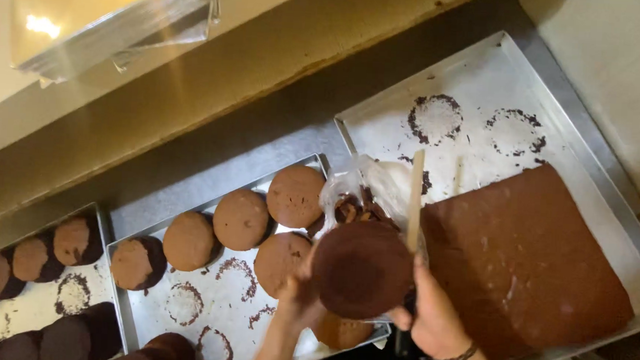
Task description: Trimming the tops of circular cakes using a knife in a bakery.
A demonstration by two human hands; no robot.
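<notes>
Left hand [301, 292] gripping one round cake [361, 268], right hand [429, 317] gripping one wooden stick [414, 199] — three trays [512, 73].

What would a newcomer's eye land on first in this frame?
Probably the dark round chocolate cake held up at centre by the left hand, with the right hand holding a thin wooden stick beside it. Next, the big brown cake slab in the right tray, and the round cakes in the middle tray.
</notes>
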